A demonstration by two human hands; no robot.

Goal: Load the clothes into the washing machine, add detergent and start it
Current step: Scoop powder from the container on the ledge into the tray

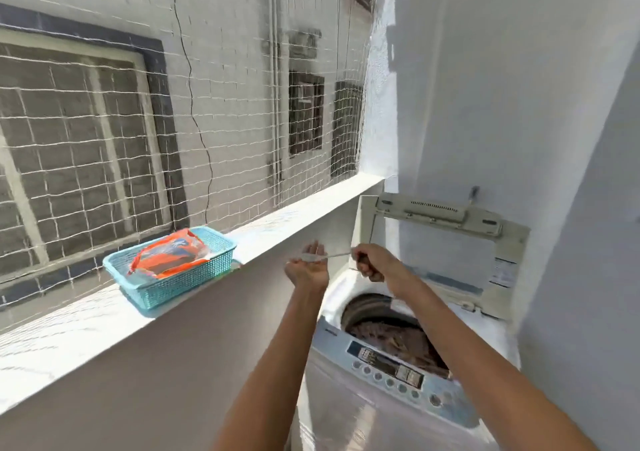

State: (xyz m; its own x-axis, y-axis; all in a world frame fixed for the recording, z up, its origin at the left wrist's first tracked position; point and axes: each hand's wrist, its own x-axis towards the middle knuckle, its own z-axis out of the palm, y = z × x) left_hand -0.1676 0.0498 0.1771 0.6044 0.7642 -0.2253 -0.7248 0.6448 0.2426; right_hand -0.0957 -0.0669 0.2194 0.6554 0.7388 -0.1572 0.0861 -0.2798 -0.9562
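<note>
A white top-loading washing machine (pixel 349 416) stands at the lower right with its lid (pixel 512 243) raised. Brown clothes (pixel 391 338) lie in the drum. Above the machine's left rim my left hand (pixel 308 272) is held palm up with straight fingers. My right hand (pixel 372 265) grips the dark handle of a thin, pale, spoon-like utensil (pixel 332 256), whose tip lies over my left fingers. An orange detergent bag (pixel 169 256) sits in a turquoise basket (pixel 180 286) on the ledge to the left.
The white balcony ledge (pixel 69 329) runs from lower left to the machine, with a safety net (pixel 207 104) above it. A pale wall (pixel 571 139) closes the right side. The control panel (pixel 391 371) with round buttons faces me.
</note>
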